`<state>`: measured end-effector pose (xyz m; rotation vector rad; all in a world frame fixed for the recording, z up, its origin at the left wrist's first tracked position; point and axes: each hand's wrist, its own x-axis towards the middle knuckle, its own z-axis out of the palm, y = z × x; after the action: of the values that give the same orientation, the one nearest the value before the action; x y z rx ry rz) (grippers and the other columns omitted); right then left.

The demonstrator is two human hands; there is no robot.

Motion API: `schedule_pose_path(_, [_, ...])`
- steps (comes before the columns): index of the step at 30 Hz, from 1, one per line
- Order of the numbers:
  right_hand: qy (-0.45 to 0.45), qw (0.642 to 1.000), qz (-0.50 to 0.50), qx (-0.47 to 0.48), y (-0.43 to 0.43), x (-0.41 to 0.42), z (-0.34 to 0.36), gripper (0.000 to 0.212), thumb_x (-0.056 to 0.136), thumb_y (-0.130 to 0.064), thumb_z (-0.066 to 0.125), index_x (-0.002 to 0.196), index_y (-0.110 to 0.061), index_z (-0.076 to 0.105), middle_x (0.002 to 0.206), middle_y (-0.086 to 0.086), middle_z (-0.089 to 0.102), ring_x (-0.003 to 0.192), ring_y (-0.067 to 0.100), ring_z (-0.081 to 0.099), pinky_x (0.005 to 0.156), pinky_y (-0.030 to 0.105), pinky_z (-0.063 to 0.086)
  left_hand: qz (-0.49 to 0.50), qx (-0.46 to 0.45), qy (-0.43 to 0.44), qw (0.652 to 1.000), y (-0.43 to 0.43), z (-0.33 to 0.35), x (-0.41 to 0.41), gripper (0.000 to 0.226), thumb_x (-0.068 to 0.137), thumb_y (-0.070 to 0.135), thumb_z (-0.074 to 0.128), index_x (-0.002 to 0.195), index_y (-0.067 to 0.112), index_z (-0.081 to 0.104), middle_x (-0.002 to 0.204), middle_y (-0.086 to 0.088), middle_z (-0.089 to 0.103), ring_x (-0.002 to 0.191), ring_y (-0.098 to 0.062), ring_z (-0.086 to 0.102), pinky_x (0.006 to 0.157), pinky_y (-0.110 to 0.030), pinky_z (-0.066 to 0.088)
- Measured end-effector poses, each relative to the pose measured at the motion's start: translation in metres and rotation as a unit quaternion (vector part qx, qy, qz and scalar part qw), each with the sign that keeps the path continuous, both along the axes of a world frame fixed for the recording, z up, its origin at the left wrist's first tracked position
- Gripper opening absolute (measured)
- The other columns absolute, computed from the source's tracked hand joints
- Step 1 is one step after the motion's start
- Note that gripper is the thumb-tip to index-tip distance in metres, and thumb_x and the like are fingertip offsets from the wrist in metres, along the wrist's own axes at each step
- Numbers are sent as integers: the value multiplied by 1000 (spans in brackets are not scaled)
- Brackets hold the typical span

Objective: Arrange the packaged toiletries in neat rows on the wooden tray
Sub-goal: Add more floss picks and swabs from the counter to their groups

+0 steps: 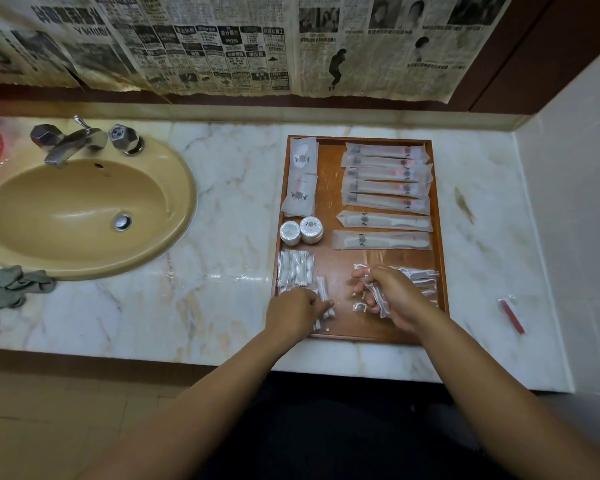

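Fingers [321,304] on swab packet [321,286] and floss picks [381,304]; crest-marked sachets [300,195] nearby

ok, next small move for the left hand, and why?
Probably nudge the swab packet pinched by the left hand sideways against the swab pile; it lies apart and askew, while rows further up the wooden tray already look neat.

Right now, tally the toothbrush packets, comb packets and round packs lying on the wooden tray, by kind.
Toothbrush packets: 5
Comb packets: 2
Round packs: 2
Total: 9
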<state>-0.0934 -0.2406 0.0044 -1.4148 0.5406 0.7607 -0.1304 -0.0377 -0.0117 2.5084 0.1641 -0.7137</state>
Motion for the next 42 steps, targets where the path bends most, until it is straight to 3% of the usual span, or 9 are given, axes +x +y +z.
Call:
schedule_pose_path(5, [1,1000,-5,-11,-5,-4,0,30,97,-11,42,117,0,62,85,14,63,55,16,44,50,27,31,-59,41,-15,997,-8,1,2,58,97,54,58,52,19,44,55,3,47,59,-11,51,52,-29,26])
schedule_pose_path(11, [5,1000,-7,-11,-6,-7,-1,30,97,-15,45,118,-4,64,86,13,64,54,14,46,50,27,32,-151,151,-37,976,-15,-7,-5,61,97,65,45,68,16,68,67,-1,68,71,-19,67,78,-31,45])
schedule_pose_path(14, [4,1000,-12,-10,-6,-8,1,29,98,-15,45,118,-4,64,86,12,65,54,15,46,50,27,32,-189,199,-100,956,-12,-11,-3,56,94,66,47,67,19,62,68,-1,66,69,-22,65,76,-34,46])
schedule_pose_path(17, [4,1000,-26,6,-10,-8,4,30,98,-11,42,116,-4,64,88,16,65,56,16,48,51,28,35,-239,149,-234,931,-6,-15,2,23,89,42,63,92,20,69,84,-3,65,77,-29,61,72,-38,45])
schedule_pose_path(19, [7,999,-41,20,-13,-8,3,31,97,-6,41,117,-3,65,90,18,69,57,18,53,52,27,42,-281,152,-274,907,-3,-24,6,35,82,25,63,116,19,69,101,-5,64,88,-30,58,78,-41,42])
schedule_pose_path(23, [13,996,-76,54,-20,-9,0,28,99,0,46,123,1,59,103,25,74,69,27,67,68,38,62,-314,172,-256,898,1,-29,6,40,85,32,56,121,19,66,119,-2,64,101,-31,55,91,-47,35])
schedule_pose_path(32, [25,984,-127,125,-39,-25,6,25,102,-2,53,127,2,55,120,22,71,109,41,70,99,54,53,-299,135,-252,910,0,-19,-1,41,89,33,51,126,26,65,120,-3,62,110,-29,55,102,-53,33])
schedule_pose_path(36, [18,987,-140,75,-52,-32,7,26,95,-6,67,119,4,64,117,22,71,104,34,72,93,47,59,-352,91,-272,891,-5,-18,1,31,95,47,52,116,38,72,103,-1,59,101,-27,54,100,-51,34])
schedule_pose_path(42, [-20,996,-79,-42,-54,-37,9,20,82,-25,83,102,-20,81,94,2,78,77,15,64,75,30,49,-402,94,-259,873,-1,-20,2,18,91,46,66,103,40,78,88,4,58,87,-25,57,96,-54,36])
